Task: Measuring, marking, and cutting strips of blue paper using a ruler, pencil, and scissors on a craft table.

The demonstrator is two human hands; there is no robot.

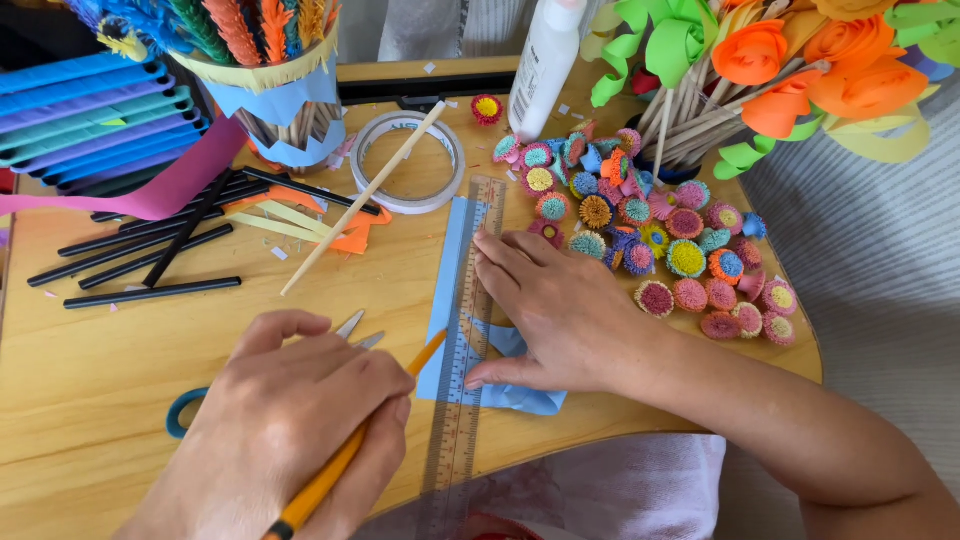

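My left hand (290, 420) grips a yellow pencil (345, 465), whose tip touches the left edge of a clear ruler (462, 400). The ruler lies lengthwise on a light blue paper strip (452, 260) on the wooden table (90, 370). My right hand (555, 310) lies flat on the ruler and paper, fingers spread, pressing them down. A pair of scissors with a blue handle (182, 410) lies partly hidden under my left hand, the blade tips showing beside it.
Several small rolled paper flowers (660, 245) lie right of the ruler. A tape roll (407, 160), wooden stick (365, 195), glue bottle (545, 65), black sticks (150, 250), a decorated cup (285, 110), stacked coloured paper (95, 120) and a paper-flower bouquet (780, 70) fill the far side.
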